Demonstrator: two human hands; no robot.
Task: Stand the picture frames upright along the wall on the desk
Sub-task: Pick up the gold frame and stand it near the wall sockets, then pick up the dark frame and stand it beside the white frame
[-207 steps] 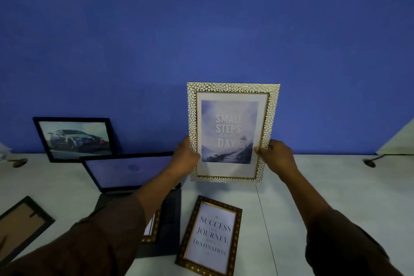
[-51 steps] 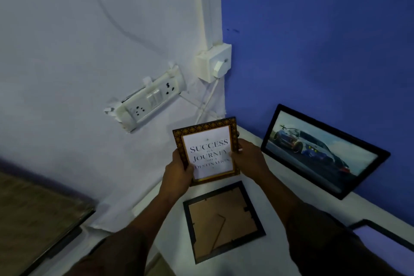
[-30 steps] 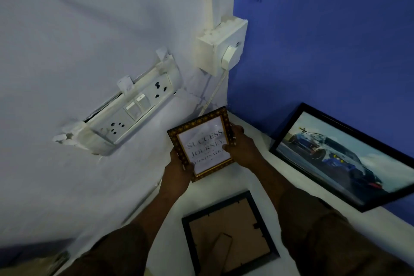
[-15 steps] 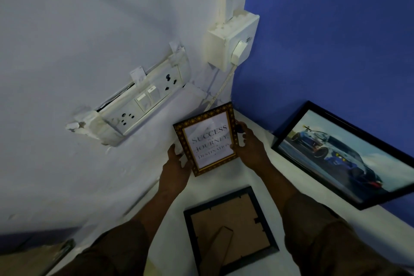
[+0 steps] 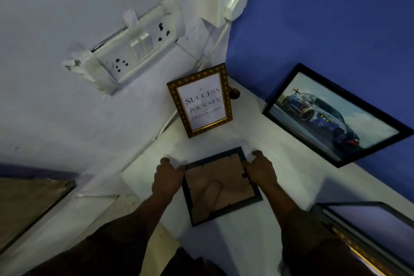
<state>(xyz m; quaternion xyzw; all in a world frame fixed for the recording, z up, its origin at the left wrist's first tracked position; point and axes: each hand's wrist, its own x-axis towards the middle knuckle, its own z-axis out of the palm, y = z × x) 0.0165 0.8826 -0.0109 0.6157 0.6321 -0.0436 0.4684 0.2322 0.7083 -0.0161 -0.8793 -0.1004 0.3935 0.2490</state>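
The white desk (image 5: 257, 148) runs into a corner where a white wall meets a blue one. A car picture (image 5: 336, 114) leans against the blue wall. The gold frame (image 5: 200, 99) stands upright in the corner. A black frame (image 5: 220, 186) lies face down, its picture hidden, the left hand (image 5: 167, 177) and right hand (image 5: 261, 169) clamped on its side edges. A laptop (image 5: 369, 226) is cut off lower right.
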